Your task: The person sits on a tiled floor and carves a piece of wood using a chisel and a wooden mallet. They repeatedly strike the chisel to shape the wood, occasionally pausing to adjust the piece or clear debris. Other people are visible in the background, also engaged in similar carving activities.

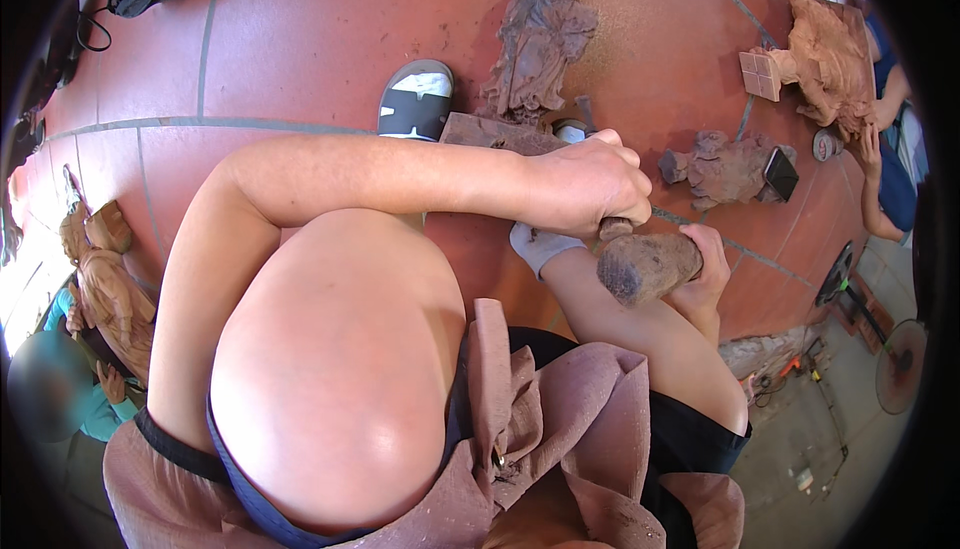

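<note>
My left hand [590, 187] reaches across from the left, closed around a chisel, whose wooden handle end [615, 228] pokes out below the fist. The blade is hidden behind the hand. My right hand [704, 274] grips a thick, worn wooden mallet [645, 267], its blunt head right beside the handle end; whether they touch I cannot tell. Beyond my left forearm lies a brown wooden block [490, 133], partly covered by the arm. A carved wooden figure [540, 44] in flowing robes lies past it, its lower end near the block.
To the right lies another carving [715, 169] with a dark phone [780, 175] on it. Farther right, a person's hand [872, 147] touches a large carving [830, 59]. At left, another person sits by a carved figure [110, 289]. A standing fan [902, 364] is at lower right.
</note>
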{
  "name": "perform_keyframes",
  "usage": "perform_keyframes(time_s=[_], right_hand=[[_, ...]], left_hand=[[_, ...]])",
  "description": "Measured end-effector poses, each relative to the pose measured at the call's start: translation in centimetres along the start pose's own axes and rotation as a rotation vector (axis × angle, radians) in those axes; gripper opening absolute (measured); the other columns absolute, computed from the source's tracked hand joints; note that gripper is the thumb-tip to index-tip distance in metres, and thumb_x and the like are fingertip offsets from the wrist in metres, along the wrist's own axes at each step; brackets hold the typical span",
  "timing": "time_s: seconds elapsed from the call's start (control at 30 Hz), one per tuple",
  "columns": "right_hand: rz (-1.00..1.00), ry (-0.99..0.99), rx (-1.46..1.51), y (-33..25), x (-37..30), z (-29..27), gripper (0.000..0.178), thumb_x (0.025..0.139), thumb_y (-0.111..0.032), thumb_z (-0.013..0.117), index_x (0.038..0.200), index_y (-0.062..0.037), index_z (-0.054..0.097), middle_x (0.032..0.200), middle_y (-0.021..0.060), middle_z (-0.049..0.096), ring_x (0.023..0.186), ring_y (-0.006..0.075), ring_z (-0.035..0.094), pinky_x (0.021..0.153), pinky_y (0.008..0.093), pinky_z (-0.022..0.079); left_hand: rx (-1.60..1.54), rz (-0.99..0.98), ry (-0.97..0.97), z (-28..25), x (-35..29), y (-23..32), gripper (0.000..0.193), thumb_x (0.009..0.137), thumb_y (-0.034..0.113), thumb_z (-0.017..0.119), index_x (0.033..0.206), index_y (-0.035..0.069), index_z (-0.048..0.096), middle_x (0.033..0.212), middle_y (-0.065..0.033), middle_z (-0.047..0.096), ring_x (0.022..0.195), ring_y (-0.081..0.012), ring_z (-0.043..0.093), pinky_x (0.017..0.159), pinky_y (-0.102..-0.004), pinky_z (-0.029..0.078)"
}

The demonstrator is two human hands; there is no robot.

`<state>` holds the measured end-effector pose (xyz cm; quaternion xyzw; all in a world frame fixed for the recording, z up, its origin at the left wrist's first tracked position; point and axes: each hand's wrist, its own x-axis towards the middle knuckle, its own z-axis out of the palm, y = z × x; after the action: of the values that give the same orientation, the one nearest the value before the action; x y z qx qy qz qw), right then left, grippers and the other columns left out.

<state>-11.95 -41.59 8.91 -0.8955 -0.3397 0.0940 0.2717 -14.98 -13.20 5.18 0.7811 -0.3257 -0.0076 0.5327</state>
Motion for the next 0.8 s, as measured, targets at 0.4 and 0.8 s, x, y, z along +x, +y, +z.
perform_keyframes(time_s=[0.4, 0.8], right_hand=[[0.045, 0.039, 0.069, -2.7, 1.3, -0.9, 0.048, 0.059, -0.011, 0.082, 0.101, -0.0005, 0.062, 0.092, 0.0151, 0.064, 0.084, 0.0285, 0.063, 0.077, 0.0349, 0.049], [-0.016, 0.039, 0.115, -3.1, 2.3, -2.2, 0.045, 0.059, -0.007, 0.077, 0.101, 0.0003, 0.061, 0.090, 0.0142, 0.064, 0.081, 0.0281, 0.063, 0.074, 0.0334, 0.050]], left_hand=[[-0.122, -0.100, 0.108, 0.6, -0.1, -0.7, 0.015, 0.063, 0.004, 0.067, 0.071, 0.014, 0.058, 0.073, 0.0000, 0.055, 0.080, -0.0245, 0.054, 0.078, -0.0366, 0.039], [-0.507, -0.053, 0.220, -3.1, -1.0, -2.3, 0.014, 0.069, -0.005, 0.060, 0.072, 0.004, 0.050, 0.068, -0.0048, 0.051, 0.067, -0.0223, 0.051, 0.062, -0.0335, 0.042]])
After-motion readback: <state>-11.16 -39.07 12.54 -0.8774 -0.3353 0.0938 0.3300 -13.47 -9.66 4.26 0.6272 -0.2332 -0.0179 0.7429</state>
